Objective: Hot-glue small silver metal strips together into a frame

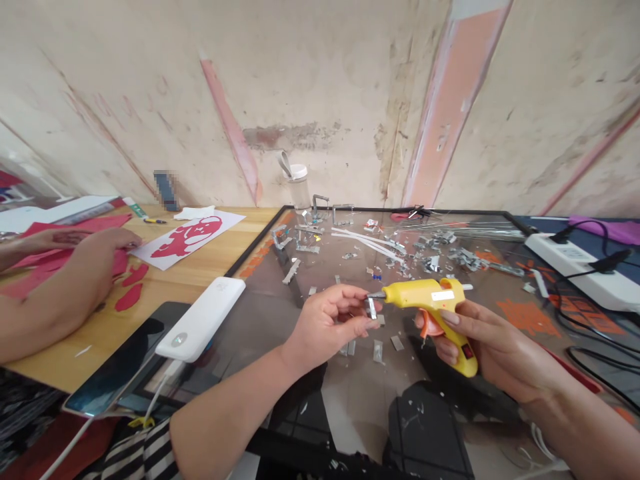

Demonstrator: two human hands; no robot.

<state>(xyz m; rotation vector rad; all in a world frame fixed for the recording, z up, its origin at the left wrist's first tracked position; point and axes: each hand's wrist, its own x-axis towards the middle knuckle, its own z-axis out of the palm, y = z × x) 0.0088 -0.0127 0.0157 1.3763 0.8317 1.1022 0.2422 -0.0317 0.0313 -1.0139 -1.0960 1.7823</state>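
My right hand (500,347) gripped a yellow plastic glue gun (413,293) by its handle (469,365), the grey metal nozzle (377,295) pointing left. My left hand (325,327) pinched a small, shiny silver strip (371,309) just beside the nozzle's tip (whether the two touched, I couldn't tell), above a dark, glossy desk (327,270) scattered with silvery scraps (379,351).

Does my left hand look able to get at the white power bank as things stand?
Probably yes: nothing lies on the white power bank or visibly blocks the way to it, though your left hand holds a small silver piece.
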